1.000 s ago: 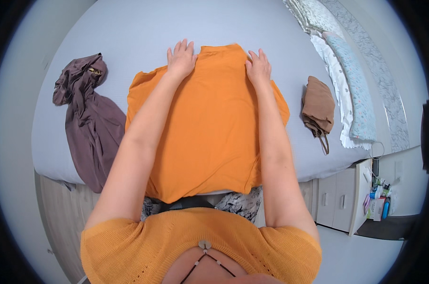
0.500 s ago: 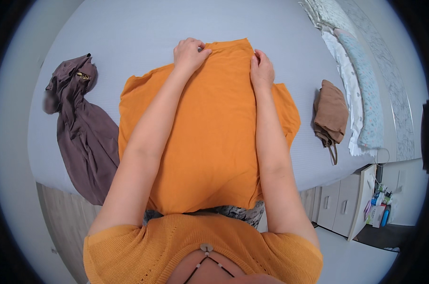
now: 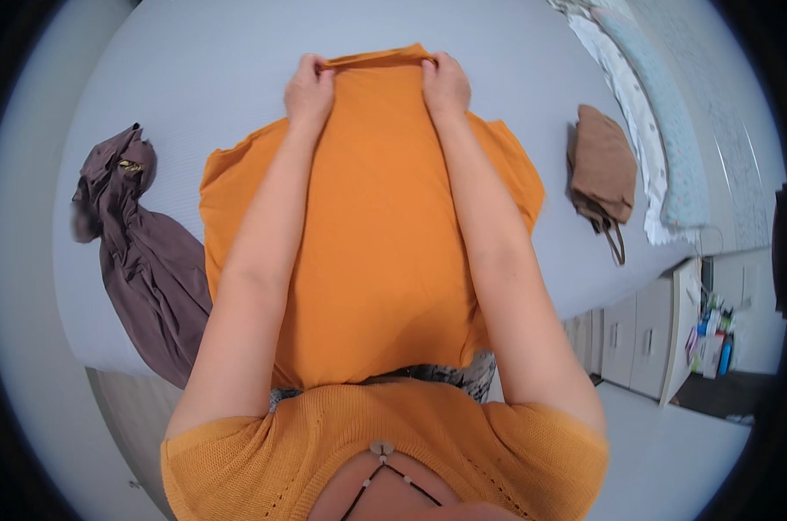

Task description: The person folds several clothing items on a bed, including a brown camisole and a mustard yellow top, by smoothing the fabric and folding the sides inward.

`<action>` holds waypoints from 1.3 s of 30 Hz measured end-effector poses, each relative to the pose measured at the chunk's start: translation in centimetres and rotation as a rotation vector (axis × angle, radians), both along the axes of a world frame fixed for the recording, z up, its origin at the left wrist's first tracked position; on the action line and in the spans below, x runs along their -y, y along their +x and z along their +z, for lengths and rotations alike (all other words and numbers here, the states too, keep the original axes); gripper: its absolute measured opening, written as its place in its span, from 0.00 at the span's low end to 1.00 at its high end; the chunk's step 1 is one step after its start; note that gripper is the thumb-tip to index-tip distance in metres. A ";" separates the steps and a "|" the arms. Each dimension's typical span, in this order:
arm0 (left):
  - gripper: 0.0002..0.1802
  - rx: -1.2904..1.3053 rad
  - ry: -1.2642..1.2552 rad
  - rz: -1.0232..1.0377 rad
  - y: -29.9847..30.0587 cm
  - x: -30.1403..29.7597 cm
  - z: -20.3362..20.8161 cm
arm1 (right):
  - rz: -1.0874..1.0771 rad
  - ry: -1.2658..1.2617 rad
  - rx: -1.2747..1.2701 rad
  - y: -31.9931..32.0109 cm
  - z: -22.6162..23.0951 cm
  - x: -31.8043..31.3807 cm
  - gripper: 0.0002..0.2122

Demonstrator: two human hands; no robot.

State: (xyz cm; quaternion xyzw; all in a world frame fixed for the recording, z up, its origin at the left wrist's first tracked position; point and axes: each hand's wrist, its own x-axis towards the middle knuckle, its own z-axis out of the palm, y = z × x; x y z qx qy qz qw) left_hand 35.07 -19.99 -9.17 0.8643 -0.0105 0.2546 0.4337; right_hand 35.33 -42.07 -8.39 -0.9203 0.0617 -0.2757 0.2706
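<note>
An orange shirt (image 3: pixel 376 217) lies spread across the bed in front of me, its near end reaching to my body. Parts that look like sleeves stick out at both sides under my forearms. At the far left corner, my left hand (image 3: pixel 309 91) is closed on the edge of the cloth. My right hand (image 3: pixel 446 84) grips the opposite far corner, thumb and fingers pinching the fabric. Between the two hands the far edge is stretched and slightly raised.
The bed (image 3: pixel 194 82) has a pale blue-grey sheet. A crumpled dark purple garment (image 3: pixel 154 260) lies at the left, hanging toward the near edge. On the right rests a folded brown garment (image 3: pixel 603 169) with a strap. Beyond are pillows (image 3: pixel 658 113) and a white cabinet (image 3: pixel 634 343).
Both hands have moved farther away and somewhat left. The right hand, earlier beside the shirt's edge, now grips its far corner. The far edge is drawn outward and lifted.
</note>
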 end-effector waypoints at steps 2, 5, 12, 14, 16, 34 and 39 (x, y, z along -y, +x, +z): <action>0.13 0.020 -0.004 0.033 0.2 -0.1 -0.2 | 0.085 -0.100 0.127 -1.8 -0.3 -0.8 0.10; 0.15 -0.021 -0.065 -0.014 -0.4 0.0 0.2 | 0.252 -0.292 0.133 -5.4 -0.1 0.3 0.12; 0.16 0.056 -0.112 -0.174 -2.9 -3.4 -0.1 | 0.135 -0.056 -0.066 -14.3 0.2 13.7 0.12; 0.15 0.089 0.083 -0.175 -4.8 -5.3 -0.2 | 0.094 0.255 0.033 -17.3 -0.7 16.9 0.11; 0.14 0.148 0.239 -0.147 -8.2 -6.6 0.9 | 0.086 0.425 -0.017 -19.7 -0.7 18.1 0.11; 0.16 -0.530 0.474 -0.709 -26.8 -8.6 12.9 | 0.098 0.681 0.002 -23.4 2.5 11.5 0.12; 0.16 -0.613 -0.382 -1.090 -32.2 -11.4 16.2 | 0.169 0.745 0.141 -19.4 5.6 12.9 0.08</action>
